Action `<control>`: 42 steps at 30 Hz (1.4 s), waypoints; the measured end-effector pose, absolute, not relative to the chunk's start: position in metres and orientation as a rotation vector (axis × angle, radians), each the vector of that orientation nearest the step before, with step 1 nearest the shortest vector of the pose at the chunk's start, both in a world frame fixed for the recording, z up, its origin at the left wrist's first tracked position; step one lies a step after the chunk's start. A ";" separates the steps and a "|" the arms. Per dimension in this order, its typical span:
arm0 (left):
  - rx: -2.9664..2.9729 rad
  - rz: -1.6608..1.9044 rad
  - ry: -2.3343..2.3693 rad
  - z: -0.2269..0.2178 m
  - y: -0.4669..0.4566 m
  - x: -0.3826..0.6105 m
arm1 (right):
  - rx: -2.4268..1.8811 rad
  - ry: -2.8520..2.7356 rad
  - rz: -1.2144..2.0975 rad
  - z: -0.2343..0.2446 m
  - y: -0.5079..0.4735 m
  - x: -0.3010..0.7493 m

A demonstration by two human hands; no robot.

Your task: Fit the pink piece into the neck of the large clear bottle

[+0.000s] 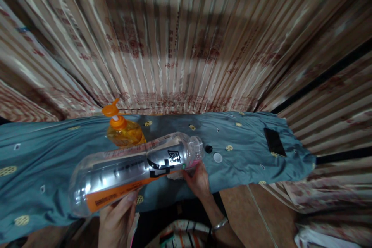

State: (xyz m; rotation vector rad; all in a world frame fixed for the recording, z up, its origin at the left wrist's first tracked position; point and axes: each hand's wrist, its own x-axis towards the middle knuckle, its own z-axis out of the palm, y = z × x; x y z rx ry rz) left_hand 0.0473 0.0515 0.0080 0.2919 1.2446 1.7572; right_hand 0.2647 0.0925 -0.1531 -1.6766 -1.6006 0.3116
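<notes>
A large clear plastic bottle (128, 170) with a silver and orange label lies nearly level above the cloth, its mouth pointing right. My left hand (117, 215) is closed around its underside near the base. At the neck, my right hand (199, 180) has its fingers bent around something pink (194, 165), mostly hidden behind the bottle. A whitish crumpled thing (175, 175) shows just left of those fingers. Beyond the bottle stands an orange-topped pump bottle (125, 133) of yellow liquid. A small black cap (208, 149) and a white disc (217, 157) lie right of the bottle's mouth.
The long narrow surface carries a blue-green cloth (247, 166) with yellow pineapple prints. On its right part rests a dark phone (274, 142). Pleated curtains (180, 46) hang behind and at both sides. Brown floor (247, 213) shows at lower right.
</notes>
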 end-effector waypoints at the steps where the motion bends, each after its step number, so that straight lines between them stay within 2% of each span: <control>1: 0.294 1.752 1.242 0.010 0.052 0.048 | -1.676 -1.604 0.310 -0.154 0.092 0.265; 12: 0.352 1.692 1.270 -0.004 0.049 0.040 | -1.655 -1.611 0.327 -0.153 0.093 0.264; 30: 0.351 1.772 1.292 0.025 0.056 0.054 | -1.664 -1.605 0.355 -0.156 0.095 0.267; 42: 0.365 1.712 1.271 0.006 0.052 0.044 | -1.677 -1.620 0.363 -0.157 0.093 0.269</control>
